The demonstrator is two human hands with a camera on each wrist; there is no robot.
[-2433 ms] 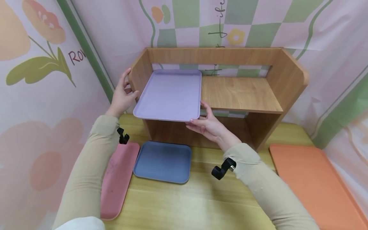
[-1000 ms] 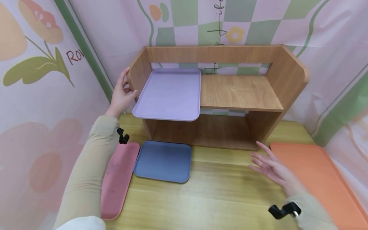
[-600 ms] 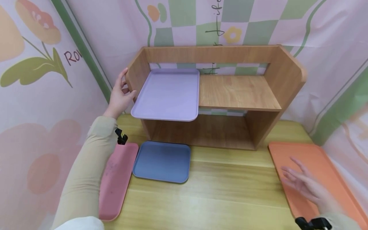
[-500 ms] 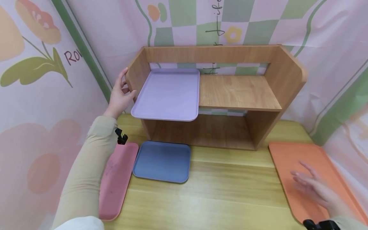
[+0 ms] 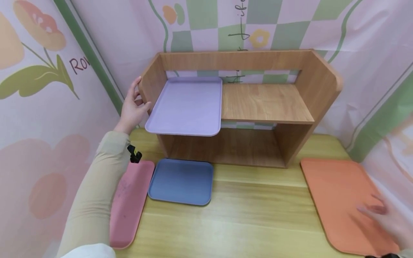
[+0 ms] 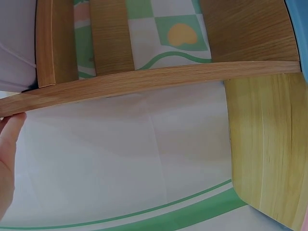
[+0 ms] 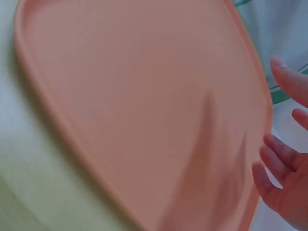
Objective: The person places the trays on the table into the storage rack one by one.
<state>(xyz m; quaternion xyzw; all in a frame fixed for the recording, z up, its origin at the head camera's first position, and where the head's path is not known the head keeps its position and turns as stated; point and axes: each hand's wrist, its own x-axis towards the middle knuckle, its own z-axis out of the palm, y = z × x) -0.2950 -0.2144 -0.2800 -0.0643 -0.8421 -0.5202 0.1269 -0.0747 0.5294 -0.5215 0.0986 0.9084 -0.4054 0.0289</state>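
Observation:
On the left half of the wooden desk shelf's (image 5: 267, 103) upper board lies a lilac tray (image 5: 188, 105), its front edge jutting past the board. My left hand (image 5: 130, 113) holds the front edge of the shelf's left side panel, beside the tray; in the left wrist view only part of that hand (image 6: 6, 166) shows against the wood. Over the right edge of an orange tray (image 5: 335, 193) hovers my right hand (image 5: 388, 218), slightly blurred. The right wrist view shows its fingers (image 7: 276, 163) spread and loosely bent, with nothing in them, beside the orange tray's rim.
A blue tray (image 5: 180, 182) lies flat on the wooden table (image 5: 248, 215) before the shelf. To its left is a pink tray (image 5: 130, 204), partly behind my left sleeve (image 5: 100, 190). Patterned cloth (image 5: 106, 21) hangs behind and at both sides.
My right hand has let go of the lilac tray's front right corner and moved right and down to the orange tray. My left hand has stayed on the side panel.

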